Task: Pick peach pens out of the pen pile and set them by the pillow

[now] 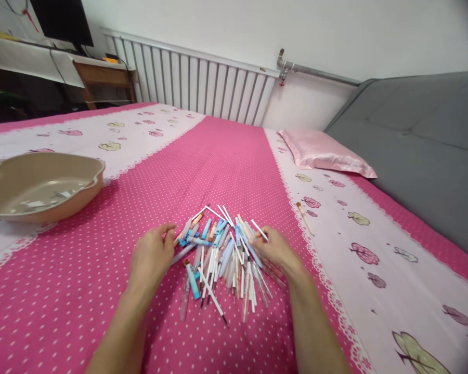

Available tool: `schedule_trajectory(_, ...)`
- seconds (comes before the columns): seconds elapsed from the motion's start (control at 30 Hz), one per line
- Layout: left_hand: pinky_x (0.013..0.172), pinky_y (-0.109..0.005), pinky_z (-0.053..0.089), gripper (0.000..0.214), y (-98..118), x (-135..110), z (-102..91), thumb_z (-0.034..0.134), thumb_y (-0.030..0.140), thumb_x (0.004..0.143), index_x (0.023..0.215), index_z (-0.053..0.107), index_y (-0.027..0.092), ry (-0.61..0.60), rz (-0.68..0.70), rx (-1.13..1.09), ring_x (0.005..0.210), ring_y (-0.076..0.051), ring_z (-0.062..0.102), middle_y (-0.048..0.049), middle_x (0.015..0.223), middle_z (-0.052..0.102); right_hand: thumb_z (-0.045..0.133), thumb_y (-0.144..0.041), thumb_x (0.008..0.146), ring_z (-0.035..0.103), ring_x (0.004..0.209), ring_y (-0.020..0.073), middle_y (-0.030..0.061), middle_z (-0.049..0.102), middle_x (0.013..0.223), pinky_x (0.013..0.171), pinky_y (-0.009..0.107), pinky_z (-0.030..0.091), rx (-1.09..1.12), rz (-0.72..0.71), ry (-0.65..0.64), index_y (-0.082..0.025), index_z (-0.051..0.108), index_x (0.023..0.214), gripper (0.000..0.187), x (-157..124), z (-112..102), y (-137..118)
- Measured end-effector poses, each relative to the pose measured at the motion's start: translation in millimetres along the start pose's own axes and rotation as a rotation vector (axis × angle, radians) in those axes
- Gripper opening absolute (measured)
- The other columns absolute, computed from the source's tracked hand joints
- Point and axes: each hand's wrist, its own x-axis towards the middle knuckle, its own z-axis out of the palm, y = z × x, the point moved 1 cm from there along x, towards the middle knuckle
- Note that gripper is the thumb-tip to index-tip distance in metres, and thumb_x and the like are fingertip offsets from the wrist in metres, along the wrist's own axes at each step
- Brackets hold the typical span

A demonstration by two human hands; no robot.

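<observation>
A loose heap of pen parts (222,259) lies on the pink dotted bedspread, with pale blue and clear barrels, caps and thin white refills with dark tips mixed together. My left hand (152,254) is at the heap's left edge, its fingers curved and apart, with nothing visible in them. On the right edge, my right hand (275,250) has its fingers closed at a white refill (259,229), which sticks out up and left from them. Some fingertips of this hand are hidden against the heap. In front lies a white refill with a black tip (213,297).
A beige basin (76,205) with some small white and grey pieces inside stands at left. One pale pen part with a brown end (304,218) lies apart to the right. Farther back are a pink pillow (327,153), a grey headboard (417,124) and a white radiator (195,78).
</observation>
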Motion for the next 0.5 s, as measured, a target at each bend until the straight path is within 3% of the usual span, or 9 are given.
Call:
schedule_trajectory(0.1,0.065,-0.031,0.043,0.043,2,-1,-1.7,0.033,0.034,0.082,0.108,0.063,0.018,0.000,-0.005,-0.010,0.081,-0.026,0.064,-0.0087,0.082,0.070,0.062,-0.030,0.063,0.055,0.061,0.0158,0.0007,0.063,0.067,0.052,0.023,0.031,-0.140,0.021,0.028,-0.020,0.060,0.075,0.016,-2,6,-3)
schedule_trajectory(0.33,0.066,-0.030,0.045,0.043,5,-5,-0.8,0.037,0.034,0.080,0.109,0.062,0.015,0.000,0.045,-0.168,0.082,-0.024,0.064,-0.0094,0.087,0.069,0.061,-0.027,0.063,0.057,0.060,0.0167,0.0013,0.063,0.063,0.050,0.024,0.031,-0.226,0.036,0.020,-0.021,0.064,0.070,0.010,-2,11,-6)
schedule_trajectory(0.43,0.066,-0.031,0.046,0.041,8,-6,1.1,0.041,0.038,0.079,0.105,0.064,0.015,0.020,0.077,-0.250,0.079,-0.023,0.063,-0.0091,0.087,0.069,0.060,-0.025,0.063,0.055,0.057,0.0159,0.0009,0.061,0.059,0.051,0.025,0.032,-0.158,0.011,0.022,-0.019,0.064,0.066,0.007,-1,11,-6)
schedule_trajectory(0.5,0.065,-0.031,0.047,0.041,14,-10,3.5,0.046,0.042,0.078,0.102,0.065,0.015,0.011,0.092,-0.340,0.073,-0.022,0.062,-0.0083,0.083,0.069,0.063,-0.026,0.064,0.054,0.056,0.0147,0.0005,0.060,0.060,0.052,0.024,0.033,0.008,-0.041,0.024,-0.017,0.065,0.070,0.011,-4,9,-10)
